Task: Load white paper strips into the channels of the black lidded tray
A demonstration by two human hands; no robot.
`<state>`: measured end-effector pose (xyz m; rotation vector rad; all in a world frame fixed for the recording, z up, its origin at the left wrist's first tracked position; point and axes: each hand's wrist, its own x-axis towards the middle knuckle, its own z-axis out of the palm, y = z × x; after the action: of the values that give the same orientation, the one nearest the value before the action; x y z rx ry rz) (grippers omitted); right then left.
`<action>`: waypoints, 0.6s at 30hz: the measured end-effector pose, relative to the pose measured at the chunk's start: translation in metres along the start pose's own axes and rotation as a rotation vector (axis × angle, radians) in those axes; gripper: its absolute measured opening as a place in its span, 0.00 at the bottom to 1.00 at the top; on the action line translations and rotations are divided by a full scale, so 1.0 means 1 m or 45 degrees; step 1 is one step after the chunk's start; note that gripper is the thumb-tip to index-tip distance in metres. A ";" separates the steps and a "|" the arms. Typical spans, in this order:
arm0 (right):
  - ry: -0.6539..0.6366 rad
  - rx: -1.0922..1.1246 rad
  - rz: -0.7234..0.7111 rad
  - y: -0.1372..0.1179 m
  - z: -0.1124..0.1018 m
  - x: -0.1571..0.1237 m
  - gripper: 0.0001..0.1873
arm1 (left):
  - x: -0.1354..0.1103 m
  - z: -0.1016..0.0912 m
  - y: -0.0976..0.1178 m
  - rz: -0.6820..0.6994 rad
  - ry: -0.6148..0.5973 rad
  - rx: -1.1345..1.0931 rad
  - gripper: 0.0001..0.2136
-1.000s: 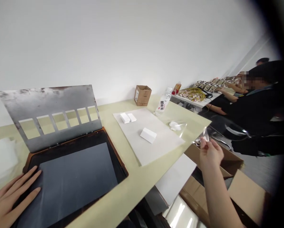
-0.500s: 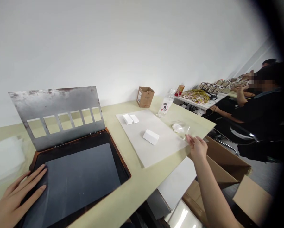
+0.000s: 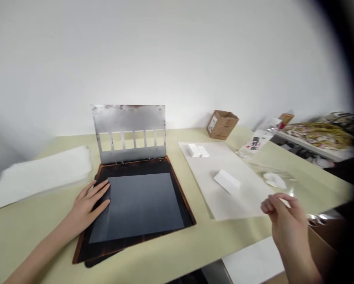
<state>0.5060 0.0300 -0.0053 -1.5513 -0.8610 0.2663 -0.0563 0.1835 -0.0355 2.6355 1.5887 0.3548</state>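
Observation:
My left hand (image 3: 89, 199) lies flat with fingers stretched on the left edge of a dark sheet (image 3: 138, 205) in a brown-rimmed tray (image 3: 181, 197). A metal plate with several slots (image 3: 129, 132) stands upright behind the tray. My right hand (image 3: 285, 217) hovers over the table's front right edge, fingers loosely curled and apart, holding nothing I can see. It is beside a large white sheet (image 3: 224, 177) that carries a white block (image 3: 227, 182) and two small white blocks (image 3: 198, 150). Clear plastic with a white piece (image 3: 274, 179) lies just beyond that hand.
A stack of white sheets (image 3: 37, 175) lies at the left. A small cardboard box (image 3: 222, 124) and a water bottle (image 3: 256, 142) stand at the back right. Another table with yellow and patterned items (image 3: 321, 134) is further right. A cardboard box (image 3: 319, 240) sits below the table edge.
The view has swung left, centring the tray. My right hand has left the clear plastic on the table and drawn back to the front edge. My left hand stays on the dark sheet.

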 end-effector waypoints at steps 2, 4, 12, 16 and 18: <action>-0.315 -0.059 -0.122 -0.022 0.038 -0.015 0.14 | -0.002 -0.007 0.009 -0.040 -0.018 0.018 0.24; -0.699 -0.161 -0.254 -0.047 0.081 -0.033 0.14 | -0.003 -0.013 0.017 -0.067 -0.030 0.031 0.24; -1.579 -0.335 -0.927 -0.113 0.231 -0.096 0.21 | -0.007 -0.025 0.036 -0.065 -0.023 0.046 0.22; -1.652 -0.447 -1.012 -0.113 0.275 -0.102 0.29 | -0.006 -0.035 0.035 -0.013 -0.043 0.018 0.23; -1.681 -0.492 -1.032 -0.113 0.288 -0.103 0.33 | -0.005 -0.039 0.034 0.036 -0.088 -0.003 0.25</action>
<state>0.2137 0.1740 0.0117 -1.0835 -2.5937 0.5475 -0.0374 0.1598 0.0067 2.6404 1.5314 0.2632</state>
